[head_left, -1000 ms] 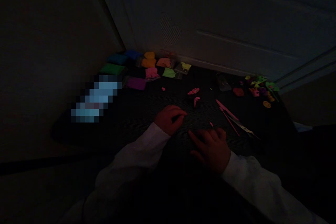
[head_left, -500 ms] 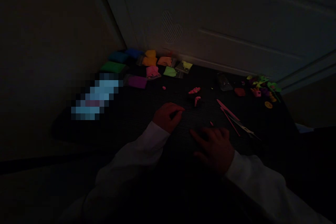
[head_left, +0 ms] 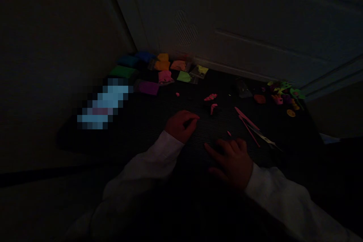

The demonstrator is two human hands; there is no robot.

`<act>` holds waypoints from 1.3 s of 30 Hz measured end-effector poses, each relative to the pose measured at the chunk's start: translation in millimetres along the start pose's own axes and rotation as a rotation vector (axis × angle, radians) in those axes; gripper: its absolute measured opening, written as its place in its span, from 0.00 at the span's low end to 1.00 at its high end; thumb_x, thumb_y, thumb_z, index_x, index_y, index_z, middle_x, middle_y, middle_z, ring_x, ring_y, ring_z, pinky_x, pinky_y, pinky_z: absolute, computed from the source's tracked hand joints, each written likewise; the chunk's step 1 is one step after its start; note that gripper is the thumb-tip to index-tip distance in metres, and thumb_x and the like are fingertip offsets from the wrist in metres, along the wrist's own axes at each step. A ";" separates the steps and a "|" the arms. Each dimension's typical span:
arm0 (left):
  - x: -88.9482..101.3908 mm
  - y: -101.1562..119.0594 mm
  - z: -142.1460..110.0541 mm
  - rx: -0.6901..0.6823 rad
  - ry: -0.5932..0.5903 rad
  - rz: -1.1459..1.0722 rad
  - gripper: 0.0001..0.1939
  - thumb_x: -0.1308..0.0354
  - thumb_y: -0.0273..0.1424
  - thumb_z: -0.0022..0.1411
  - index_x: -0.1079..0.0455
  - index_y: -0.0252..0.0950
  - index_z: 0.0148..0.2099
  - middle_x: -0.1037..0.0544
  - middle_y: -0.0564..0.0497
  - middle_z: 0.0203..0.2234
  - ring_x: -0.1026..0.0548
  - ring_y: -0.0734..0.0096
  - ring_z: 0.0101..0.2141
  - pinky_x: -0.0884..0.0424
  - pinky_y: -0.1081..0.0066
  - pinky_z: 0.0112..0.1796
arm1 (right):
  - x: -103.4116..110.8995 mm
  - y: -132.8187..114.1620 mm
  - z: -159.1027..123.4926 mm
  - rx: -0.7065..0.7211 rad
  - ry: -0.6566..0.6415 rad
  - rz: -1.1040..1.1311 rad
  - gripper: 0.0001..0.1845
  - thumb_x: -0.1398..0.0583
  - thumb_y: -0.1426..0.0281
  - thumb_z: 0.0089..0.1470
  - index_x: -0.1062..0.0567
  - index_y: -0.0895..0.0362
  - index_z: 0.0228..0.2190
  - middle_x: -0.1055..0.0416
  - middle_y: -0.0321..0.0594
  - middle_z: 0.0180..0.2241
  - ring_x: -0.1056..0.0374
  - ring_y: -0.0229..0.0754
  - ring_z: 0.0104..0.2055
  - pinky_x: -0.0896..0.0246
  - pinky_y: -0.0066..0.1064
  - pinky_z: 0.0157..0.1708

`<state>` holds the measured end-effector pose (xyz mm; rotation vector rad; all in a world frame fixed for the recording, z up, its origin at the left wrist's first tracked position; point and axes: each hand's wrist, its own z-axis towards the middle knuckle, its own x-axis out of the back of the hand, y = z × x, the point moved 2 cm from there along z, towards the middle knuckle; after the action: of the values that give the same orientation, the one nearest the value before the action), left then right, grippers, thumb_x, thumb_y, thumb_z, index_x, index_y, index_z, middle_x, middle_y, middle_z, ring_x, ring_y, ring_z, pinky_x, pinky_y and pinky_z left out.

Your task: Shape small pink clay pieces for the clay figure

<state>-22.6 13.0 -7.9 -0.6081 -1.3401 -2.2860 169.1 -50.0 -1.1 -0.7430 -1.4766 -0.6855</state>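
Over the dark tabletop (head_left: 147,121), my left hand (head_left: 181,126) is closed in a pinch, thumb and forefinger meeting at the tips. Whatever may lie between them is too small and dark to make out. My right hand (head_left: 231,160) rests lower and to the right, index finger stretched and thumb apart, with no object visible in it. Just beyond its knuckles lies a small pink piece (head_left: 229,133). Further back are a pink curved piece (head_left: 213,109) and a mottled pink piece (head_left: 210,97). A pink lump (head_left: 177,94) sits beyond my left hand.
Pink tool sticks (head_left: 246,118) and scissors (head_left: 265,138) lie right. Bags of coloured modelling clay (head_left: 149,87) line the back left, near a blurred bright screen (head_left: 103,106). Colourful small figures (head_left: 283,94) crowd the right corner. A pale panel (head_left: 227,45) stands behind.
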 end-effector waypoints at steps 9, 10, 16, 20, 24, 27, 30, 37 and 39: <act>-0.4 1.2 0.1 0.009 -0.008 0.000 0.07 0.48 0.26 0.53 0.29 0.34 0.33 0.25 0.49 0.29 0.28 0.72 0.32 0.31 0.70 0.35 | -5.3 -1.2 -1.4 0.024 0.045 0.006 0.31 0.54 0.49 0.51 0.44 0.45 0.54 0.39 0.45 0.45 0.44 0.49 0.42 0.57 0.46 0.41; -0.6 1.2 0.1 0.014 -0.016 0.001 0.07 0.48 0.26 0.53 0.29 0.34 0.33 0.25 0.49 0.29 0.28 0.71 0.32 0.31 0.69 0.35 | -5.1 -1.4 -0.8 0.011 0.052 0.009 0.30 0.54 0.49 0.51 0.44 0.45 0.54 0.39 0.45 0.45 0.45 0.50 0.43 0.57 0.46 0.41; -0.7 2.5 0.4 -0.012 -0.032 -0.001 0.07 0.48 0.27 0.54 0.29 0.34 0.34 0.25 0.49 0.29 0.28 0.72 0.32 0.31 0.70 0.36 | -0.4 11.1 5.4 -0.118 0.175 0.071 0.28 0.51 0.55 0.52 0.42 0.51 0.54 0.41 0.47 0.43 0.44 0.48 0.43 0.55 0.43 0.41; -0.9 2.3 -0.2 -0.006 -0.040 0.023 0.07 0.47 0.27 0.53 0.29 0.35 0.34 0.25 0.49 0.29 0.28 0.72 0.31 0.31 0.71 0.34 | 1.6 23.6 6.3 -0.186 0.336 0.142 0.22 0.49 0.63 0.54 0.36 0.55 0.50 0.39 0.46 0.40 0.43 0.45 0.43 0.55 0.40 0.42; -3.1 1.9 -1.8 -0.080 -0.046 0.053 0.06 0.46 0.28 0.52 0.29 0.35 0.33 0.25 0.49 0.29 0.28 0.71 0.32 0.30 0.70 0.34 | 0.1 22.0 10.3 -0.180 0.359 0.145 0.16 0.48 0.64 0.54 0.30 0.52 0.43 0.35 0.41 0.36 0.42 0.42 0.40 0.57 0.40 0.42; -4.3 1.8 -2.4 -0.106 -0.038 0.059 0.06 0.46 0.28 0.53 0.29 0.34 0.33 0.25 0.49 0.28 0.28 0.71 0.32 0.30 0.69 0.35 | -0.6 10.4 14.1 -0.093 0.300 0.115 0.15 0.48 0.62 0.54 0.29 0.49 0.42 0.33 0.39 0.35 0.42 0.41 0.38 0.59 0.41 0.40; -4.0 1.9 -2.2 -0.086 -0.022 0.056 0.06 0.46 0.28 0.53 0.29 0.34 0.33 0.25 0.49 0.28 0.28 0.71 0.31 0.30 0.68 0.35 | -0.5 3.0 15.7 -0.045 0.240 0.073 0.16 0.50 0.62 0.55 0.30 0.48 0.43 0.32 0.39 0.37 0.43 0.42 0.39 0.61 0.41 0.40; -3.9 1.2 -1.9 -0.047 -0.039 0.054 0.06 0.47 0.28 0.54 0.29 0.35 0.33 0.25 0.50 0.28 0.28 0.72 0.31 0.31 0.69 0.35 | 0.8 5.9 13.1 -0.064 0.157 0.016 0.21 0.52 0.58 0.54 0.35 0.47 0.48 0.35 0.42 0.43 0.45 0.46 0.41 0.61 0.44 0.41; -4.0 1.1 -2.1 -0.054 -0.039 0.051 0.06 0.47 0.28 0.54 0.29 0.35 0.33 0.25 0.50 0.28 0.28 0.71 0.31 0.31 0.69 0.35 | 0.9 4.6 12.9 -0.029 0.137 0.021 0.21 0.52 0.57 0.54 0.36 0.45 0.49 0.36 0.42 0.44 0.45 0.46 0.41 0.61 0.44 0.41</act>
<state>-19.0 11.2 -10.4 -0.7004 -1.2698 -2.2871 164.9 -36.9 -0.8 -0.7186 -1.3345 -0.7295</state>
